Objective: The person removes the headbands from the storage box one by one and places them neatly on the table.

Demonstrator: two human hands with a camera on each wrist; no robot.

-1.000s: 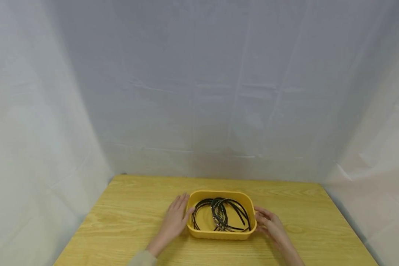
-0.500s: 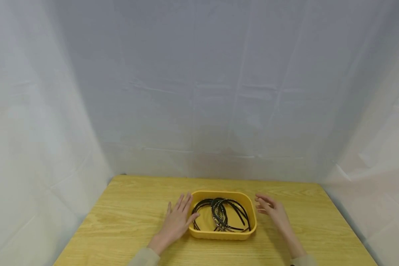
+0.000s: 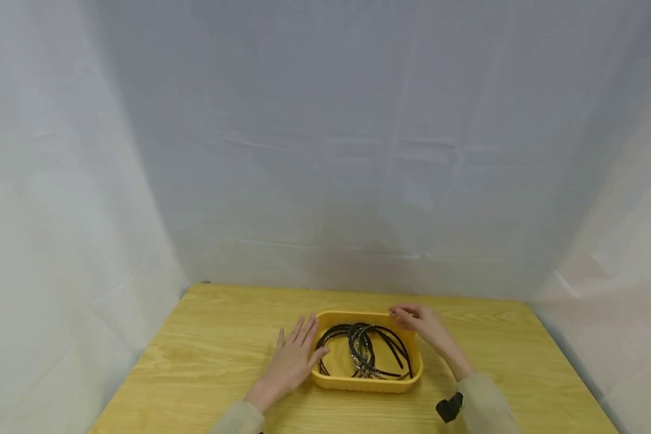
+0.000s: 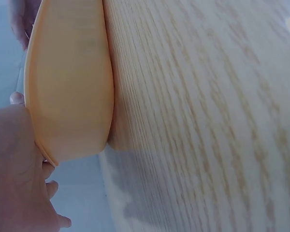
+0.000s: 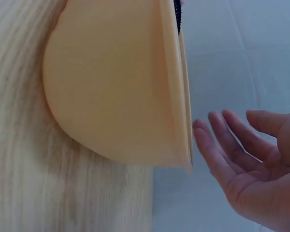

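Head view alone shows black headbands [image 3: 366,349] in yellow tray [image 3: 358,384], wrist views its outside, both hands' fingers loose.

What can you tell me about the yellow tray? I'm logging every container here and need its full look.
The yellow tray is a shallow, rounded-corner rectangle, seemingly matte plastic, with a thin flared rim. It sits upright and flat on the wooden table, near its middle. Several dark headbands lie tangled inside. The left hand rests against its left side; the right hand hovers over its far right corner.
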